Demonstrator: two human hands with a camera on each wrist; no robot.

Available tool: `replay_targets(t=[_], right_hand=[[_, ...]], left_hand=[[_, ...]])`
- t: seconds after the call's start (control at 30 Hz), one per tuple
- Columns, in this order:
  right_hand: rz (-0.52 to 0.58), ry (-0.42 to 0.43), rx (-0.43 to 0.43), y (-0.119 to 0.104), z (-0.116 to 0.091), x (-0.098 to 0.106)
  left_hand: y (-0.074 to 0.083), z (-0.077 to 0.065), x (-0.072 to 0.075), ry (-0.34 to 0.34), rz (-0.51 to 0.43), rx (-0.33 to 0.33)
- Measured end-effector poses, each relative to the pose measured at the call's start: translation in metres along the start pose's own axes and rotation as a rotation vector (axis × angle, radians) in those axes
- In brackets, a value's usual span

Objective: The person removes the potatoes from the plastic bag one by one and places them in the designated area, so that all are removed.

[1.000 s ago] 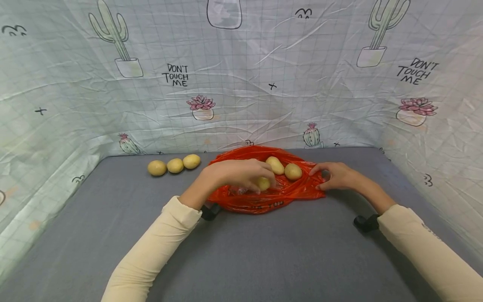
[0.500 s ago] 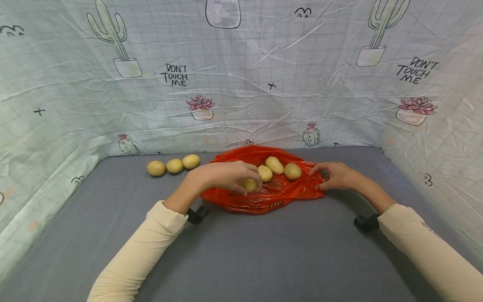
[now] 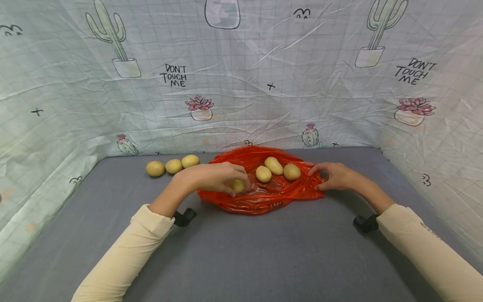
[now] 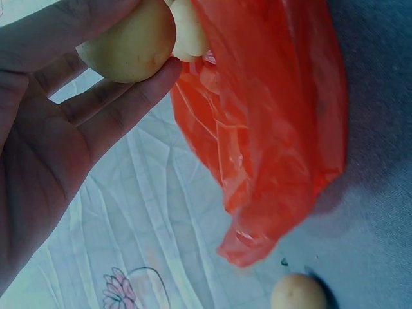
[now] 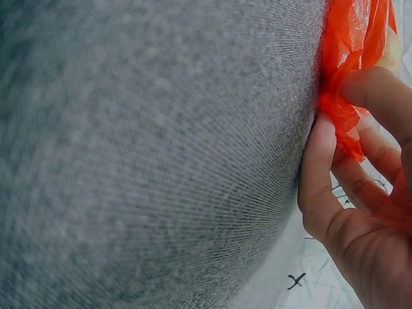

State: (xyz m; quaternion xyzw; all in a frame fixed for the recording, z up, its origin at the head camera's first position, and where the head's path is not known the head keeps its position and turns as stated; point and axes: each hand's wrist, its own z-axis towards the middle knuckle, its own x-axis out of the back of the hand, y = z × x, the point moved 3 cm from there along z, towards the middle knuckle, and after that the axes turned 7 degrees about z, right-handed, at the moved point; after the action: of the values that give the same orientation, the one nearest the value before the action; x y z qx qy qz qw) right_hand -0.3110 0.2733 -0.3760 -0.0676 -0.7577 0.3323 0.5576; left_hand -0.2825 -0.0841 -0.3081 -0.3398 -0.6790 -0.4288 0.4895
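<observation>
A red plastic bag (image 3: 241,205) lies spread on the table with its mouth gaping. Over its left part, my left hand (image 3: 215,177) grips a potato (image 4: 132,45) between thumb and fingers. Three more potatoes rest on the red plastic: a small round one (image 3: 263,173), a longer one (image 3: 273,165) and a browner one (image 3: 292,172) on the right. At the bag's right end, my right hand (image 3: 336,176) pinches the crumpled plastic (image 5: 344,96) with thumb and fingertips. The bag's far left edge is partly hidden behind my left hand.
Left of the bag, three potatoes stand in a slanting row: a left one (image 3: 155,168), a middle one (image 3: 173,166) and a right one (image 3: 190,161). The grey tabletop (image 3: 256,256) ends at a printed cloth wall (image 3: 241,84) on the back and sides.
My left hand has moved left with the potato in its grip, uncovering the small round potato in the bag. The right hand stays at the bag's right end.
</observation>
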Motion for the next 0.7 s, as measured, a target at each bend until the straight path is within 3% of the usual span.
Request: replay_targets(t=[0.7], right_hand=[[0.001, 0.008, -0.017, 0.001, -0.001, -0.001]], left_hand=[[-0.002, -0.018, -0.003, 0.005, 0.026, 0.022]])
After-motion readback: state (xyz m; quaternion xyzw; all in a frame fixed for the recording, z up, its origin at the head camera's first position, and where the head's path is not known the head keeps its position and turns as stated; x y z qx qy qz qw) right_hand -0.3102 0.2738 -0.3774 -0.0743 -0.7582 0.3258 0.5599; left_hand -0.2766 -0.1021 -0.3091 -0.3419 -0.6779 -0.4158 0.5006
